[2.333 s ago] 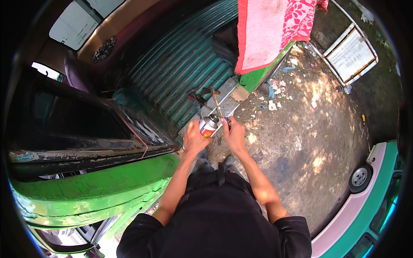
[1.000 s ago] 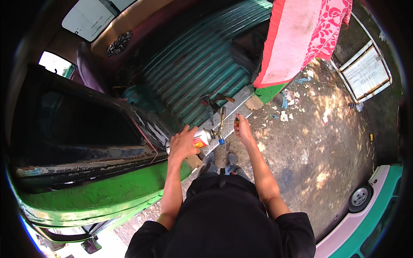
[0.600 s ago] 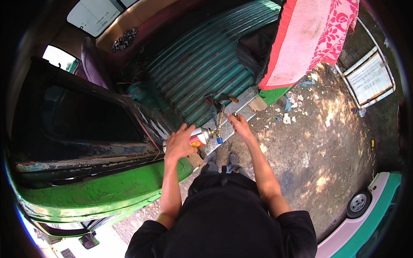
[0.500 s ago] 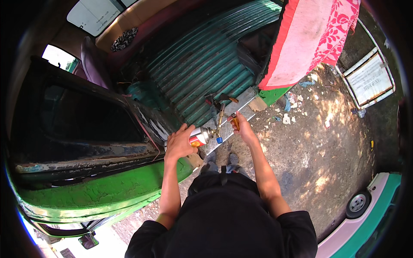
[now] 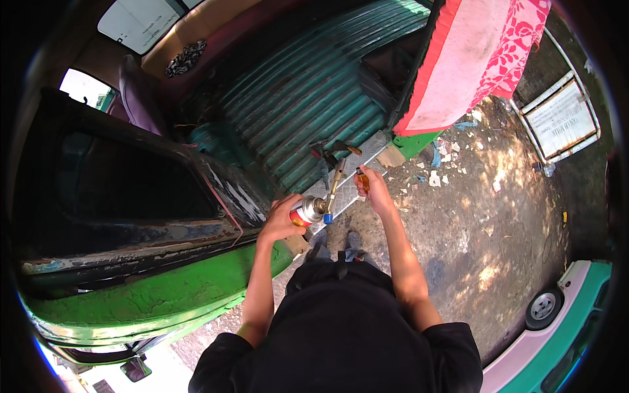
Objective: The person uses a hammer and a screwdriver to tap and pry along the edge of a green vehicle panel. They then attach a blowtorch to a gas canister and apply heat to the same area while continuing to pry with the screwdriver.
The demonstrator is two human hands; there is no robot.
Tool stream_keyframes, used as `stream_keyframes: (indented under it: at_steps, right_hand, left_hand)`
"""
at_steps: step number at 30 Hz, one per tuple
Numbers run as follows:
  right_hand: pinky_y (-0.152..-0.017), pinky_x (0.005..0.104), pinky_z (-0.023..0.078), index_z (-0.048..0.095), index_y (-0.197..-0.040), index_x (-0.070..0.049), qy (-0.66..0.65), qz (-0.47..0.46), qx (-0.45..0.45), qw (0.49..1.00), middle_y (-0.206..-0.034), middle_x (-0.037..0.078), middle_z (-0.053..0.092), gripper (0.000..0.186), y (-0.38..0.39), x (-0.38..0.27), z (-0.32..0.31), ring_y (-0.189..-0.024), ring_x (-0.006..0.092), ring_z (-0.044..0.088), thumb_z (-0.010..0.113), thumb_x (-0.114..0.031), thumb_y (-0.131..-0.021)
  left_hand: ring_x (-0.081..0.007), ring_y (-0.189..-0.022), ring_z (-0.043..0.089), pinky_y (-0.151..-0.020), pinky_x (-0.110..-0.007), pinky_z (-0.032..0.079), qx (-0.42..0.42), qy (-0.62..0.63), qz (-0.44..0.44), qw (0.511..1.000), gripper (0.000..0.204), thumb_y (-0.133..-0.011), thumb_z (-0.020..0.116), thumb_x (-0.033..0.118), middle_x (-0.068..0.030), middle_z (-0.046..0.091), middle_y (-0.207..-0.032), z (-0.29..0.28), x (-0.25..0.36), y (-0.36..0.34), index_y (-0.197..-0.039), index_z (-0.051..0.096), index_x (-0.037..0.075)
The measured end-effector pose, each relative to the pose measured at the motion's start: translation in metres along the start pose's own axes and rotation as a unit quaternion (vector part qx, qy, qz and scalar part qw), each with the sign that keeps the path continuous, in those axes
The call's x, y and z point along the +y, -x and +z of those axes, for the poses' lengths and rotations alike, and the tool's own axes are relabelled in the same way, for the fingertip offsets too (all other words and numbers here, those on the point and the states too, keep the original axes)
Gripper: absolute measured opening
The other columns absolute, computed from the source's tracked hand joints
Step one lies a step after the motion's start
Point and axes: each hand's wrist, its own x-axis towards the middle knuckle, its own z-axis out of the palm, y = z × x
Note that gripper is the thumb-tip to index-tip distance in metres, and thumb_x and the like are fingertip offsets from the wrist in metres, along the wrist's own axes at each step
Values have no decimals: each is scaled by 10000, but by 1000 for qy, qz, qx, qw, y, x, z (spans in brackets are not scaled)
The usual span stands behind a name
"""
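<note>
— When read from the far left, what first?
— Green painted panel (image 5: 164, 278), then left hand (image 5: 280, 219), curled around a red-and-white can (image 5: 303, 214).
— And at the can's end?
— Blue knob (image 5: 328, 218) and brass torch tube (image 5: 332, 194), slanting up over a patterned metal tread plate (image 5: 347, 195).
— Next along?
— Amber lighter (image 5: 363, 183), gripped upright in the right hand (image 5: 375, 190), near the tube, with plate showing between.
— Farther right?
— Pink towel (image 5: 455, 62), hanging; scrap-strewn ground (image 5: 452, 242); lastly, a wheel (image 5: 544, 308) on a pink-and-teal vehicle (image 5: 531, 347).
</note>
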Motion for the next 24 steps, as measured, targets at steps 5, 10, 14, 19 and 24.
stream_keyframes:
  at_steps: [5,10,14,19,24]
  right_hand:
    - [-484,243,254,545,-790,-70,76,-8,98,992,-653,-21,474,394,5,-7,14,-521,64,356,494,-373,-1037]
    - [-596,332,427,619,-865,45,176,-100,167,965,-722,90,613,495,-2,3,-7,-633,164,550,456,-389,-1037]
    - [-722,398,462,649,-951,62,273,-156,211,926,-804,165,657,509,0,-6,-4,-744,275,611,426,-389,-1033]
    - [-771,464,482,683,-969,63,350,-118,191,909,-856,249,697,521,24,-41,22,-794,398,655,387,-361,-1032]
    - [-792,474,490,667,-959,64,347,-130,193,908,-847,264,688,483,27,-44,25,-837,436,678,387,-323,-1036]
  left_hand:
    - [-335,-1175,595,-1033,-453,387,6,28,-1,1000,771,-504,844,166,-103,628,-1165,7,6,1,-1232,601,96]
    - [-325,-1169,589,-998,-441,396,-3,-45,-15,999,766,-499,844,157,-98,621,-1123,9,14,-7,-1224,604,101]
    - [-324,-1159,590,-991,-434,398,2,-27,-9,1000,767,-498,844,161,-97,618,-1106,10,14,-7,-1224,604,105]
    - [-330,-1141,597,-994,-432,398,14,3,0,1000,736,-502,839,156,-93,618,-1092,11,13,-3,-1203,619,109]
    - [-332,-1136,599,-1000,-437,397,18,21,8,1000,715,-504,840,151,-92,620,-1095,11,22,-6,-1185,629,109]
